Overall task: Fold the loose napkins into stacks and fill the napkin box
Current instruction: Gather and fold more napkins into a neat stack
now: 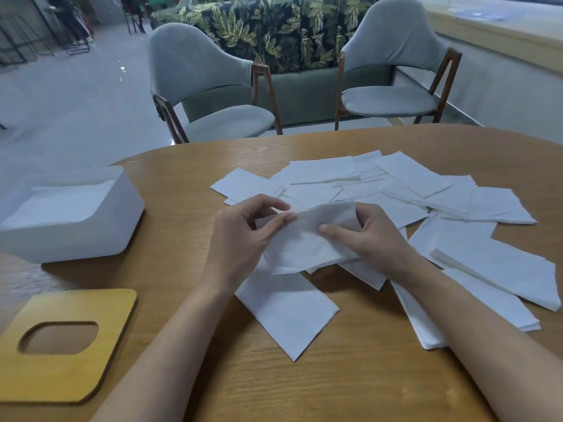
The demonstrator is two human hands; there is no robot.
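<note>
Napkins [405,178] right of box [76,239], lid [76,376]

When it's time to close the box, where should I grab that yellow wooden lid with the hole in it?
The yellow lid lies flat on the table, so its outer edges give you little to get under. I'd come from above, on its right side: poke a finger down through the oval cutout, thumb over the right edge, and take your grip on the strip between them.

Two hands [240,236] [374,236]; two chairs [198,65] [393,41]; one napkin box [91,233]; one lid [76,376]; many napkins [323,172].
</note>
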